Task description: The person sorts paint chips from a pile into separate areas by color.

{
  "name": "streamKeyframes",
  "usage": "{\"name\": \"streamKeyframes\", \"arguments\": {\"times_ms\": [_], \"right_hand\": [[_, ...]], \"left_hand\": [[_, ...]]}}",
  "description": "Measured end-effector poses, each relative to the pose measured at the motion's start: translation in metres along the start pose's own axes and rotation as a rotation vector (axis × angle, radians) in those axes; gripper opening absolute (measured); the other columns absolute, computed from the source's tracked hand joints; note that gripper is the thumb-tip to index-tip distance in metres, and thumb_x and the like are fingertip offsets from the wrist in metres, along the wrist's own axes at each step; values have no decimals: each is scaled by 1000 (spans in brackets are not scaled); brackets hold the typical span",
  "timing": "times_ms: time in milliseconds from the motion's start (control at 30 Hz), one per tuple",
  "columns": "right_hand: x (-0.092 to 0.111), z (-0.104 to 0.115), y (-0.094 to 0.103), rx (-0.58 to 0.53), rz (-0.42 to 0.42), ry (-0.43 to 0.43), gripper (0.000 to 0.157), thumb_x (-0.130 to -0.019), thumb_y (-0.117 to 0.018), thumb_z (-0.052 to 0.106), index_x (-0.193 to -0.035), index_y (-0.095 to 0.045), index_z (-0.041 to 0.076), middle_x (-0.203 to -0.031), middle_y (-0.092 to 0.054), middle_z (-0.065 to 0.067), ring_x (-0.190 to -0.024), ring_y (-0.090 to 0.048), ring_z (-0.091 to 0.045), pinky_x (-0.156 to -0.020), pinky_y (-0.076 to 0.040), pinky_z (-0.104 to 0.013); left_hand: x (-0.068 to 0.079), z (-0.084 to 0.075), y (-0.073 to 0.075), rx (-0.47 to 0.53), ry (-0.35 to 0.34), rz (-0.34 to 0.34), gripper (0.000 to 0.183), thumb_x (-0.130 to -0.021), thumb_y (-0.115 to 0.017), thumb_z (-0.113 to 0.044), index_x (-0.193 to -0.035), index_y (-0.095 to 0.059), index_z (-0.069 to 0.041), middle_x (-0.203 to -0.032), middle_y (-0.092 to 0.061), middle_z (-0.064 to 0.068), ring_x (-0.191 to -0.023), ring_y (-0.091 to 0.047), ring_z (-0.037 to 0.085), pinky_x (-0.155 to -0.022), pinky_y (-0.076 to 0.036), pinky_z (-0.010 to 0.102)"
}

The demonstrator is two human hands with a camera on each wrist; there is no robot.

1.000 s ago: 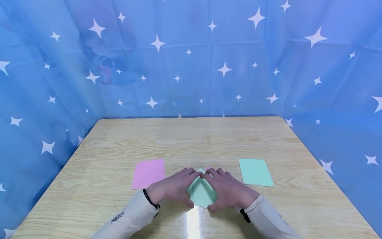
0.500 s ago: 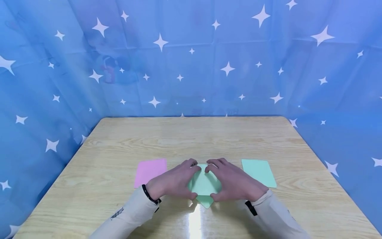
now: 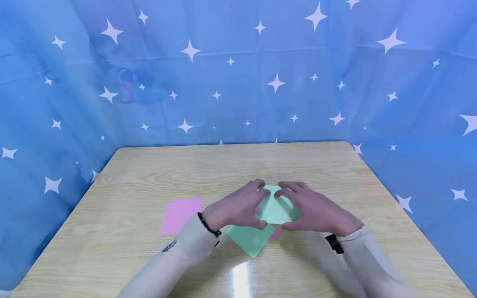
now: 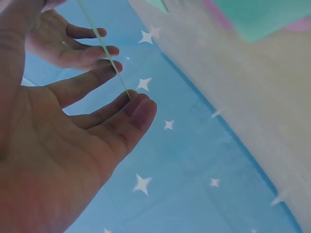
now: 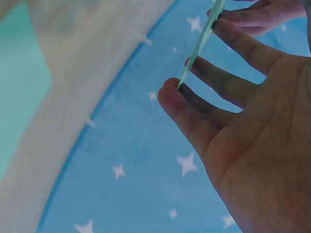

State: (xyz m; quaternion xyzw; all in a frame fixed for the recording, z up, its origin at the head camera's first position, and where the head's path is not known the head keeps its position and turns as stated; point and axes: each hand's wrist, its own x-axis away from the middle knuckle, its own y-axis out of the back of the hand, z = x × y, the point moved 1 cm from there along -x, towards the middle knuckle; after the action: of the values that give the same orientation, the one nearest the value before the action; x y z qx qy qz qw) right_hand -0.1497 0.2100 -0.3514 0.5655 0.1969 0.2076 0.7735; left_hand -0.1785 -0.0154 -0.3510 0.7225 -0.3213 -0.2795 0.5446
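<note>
Two hands are holding one green card (image 3: 276, 208) between them just right of the frame's centre, lifted off the surface (image 3: 238, 165). The left hand (image 3: 238, 207) is gripping the card's left edge, thumb below and fingers curling over the top; the right hand (image 3: 316, 209) is doing the same at the right edge. In the left wrist view the card (image 4: 104, 48) is showing edge-on as a thin line, resting against the fingertips (image 4: 141, 111) of that hand (image 4: 63, 145), with the other hand's fingers beyond. In the right wrist view the card's edge (image 5: 199, 48) is meeting the fingertips (image 5: 170, 97) of that hand (image 5: 248, 145).

Below the held card, near the lower centre, a second green card (image 3: 250, 240) is lying flat on the surface, turned like a diamond, with a pink sliver (image 3: 275, 235) peeking from under its right side. Left of the hands, a pink card (image 3: 180, 215) is lying flat, partly behind the left sleeve (image 3: 175, 260). Blue starry cloth (image 3: 238, 74) is filling the upper frame and both sides.
</note>
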Motion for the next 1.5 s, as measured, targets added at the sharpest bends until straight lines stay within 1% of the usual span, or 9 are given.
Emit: {"name": "streamKeyframes", "arguments": {"times_ms": [167,300,467,667,800,933,1033,1200,1500], "right_hand": [[6,-17,22,19,5,-24,72,-77,-88,43,-139,-59,20,-157,-44,-11,-141,-42,-36,-95,-52,-52],[14,-32,33,22,8,-37,74,-76,-89,42,-139,-59,19,-157,-43,-12,-140,-42,-36,-93,-52,-52],[25,-54,34,16,31,-77,70,-75,-91,36,-136,-61,17,-155,-44,-15,-137,-42,-39,-91,-52,-51],[31,-79,18,-55,99,-112,71,-72,-93,36,-133,-62,14,-151,-46,-21,-132,-43,-46,-88,-52,-52],[32,-92,6,-92,145,-133,74,-71,-93,37,-133,-60,14,-150,-46,-22,-130,-44,-45,-87,-51,-50],[33,-100,-2,-93,165,-120,74,-67,-95,38,-129,-62,15,-148,-48,-21,-126,-46,-43,-84,-51,-48],[32,-103,-7,-84,170,-102,73,-66,-95,37,-126,-62,15,-145,-51,-21,-122,-49,-42,-83,-50,-45],[31,-106,-12,-90,191,-91,71,-67,-94,36,-126,-62,14,-143,-51,-23,-119,-50,-42,-81,-50,-42],[29,-107,-11,-119,226,-88,70,-68,-94,34,-128,-63,12,-145,-48,-29,-118,-52,-44,-83,-50,-45]], "left_hand": [[-28,-9,8,-23,-26,-2,65,-80,-84,-38,-132,-60,-7,-146,-47,17,-123,-51,24,-90,-49,25],[-52,-17,5,-37,-35,7,62,-81,-84,-39,-131,-61,-9,-147,-47,16,-127,-50,24,-91,-47,23],[-81,-26,-13,-57,-42,26,64,-81,-83,-40,-132,-61,-9,-140,-50,13,-116,-51,19,-84,-45,19],[-106,-37,-44,-91,0,101,56,-83,-82,-42,-125,-64,-10,-123,-53,4,-101,-50,11,-73,-44,15],[-114,-44,-57,-122,59,172,48,-83,-81,-44,-118,-65,-15,-111,-51,-2,-95,-49,9,-69,-44,16],[-118,-47,-62,-151,109,238,48,-84,-80,-49,-118,-64,-20,-110,-51,-5,-92,-50,9,-70,-46,20],[-120,-48,-63,-141,138,271,49,-83,-81,-52,-118,-64,-23,-110,-52,-6,-91,-51,9,-71,-47,23],[-121,-47,-63,-123,158,297,48,-82,-81,-52,-117,-65,-24,-110,-53,-7,-92,-50,9,-71,-47,25],[-122,-54,-61,-96,204,307,44,-80,-85,-45,-115,-67,-24,-108,-53,-7,-91,-50,9,-72,-46,22]]}}
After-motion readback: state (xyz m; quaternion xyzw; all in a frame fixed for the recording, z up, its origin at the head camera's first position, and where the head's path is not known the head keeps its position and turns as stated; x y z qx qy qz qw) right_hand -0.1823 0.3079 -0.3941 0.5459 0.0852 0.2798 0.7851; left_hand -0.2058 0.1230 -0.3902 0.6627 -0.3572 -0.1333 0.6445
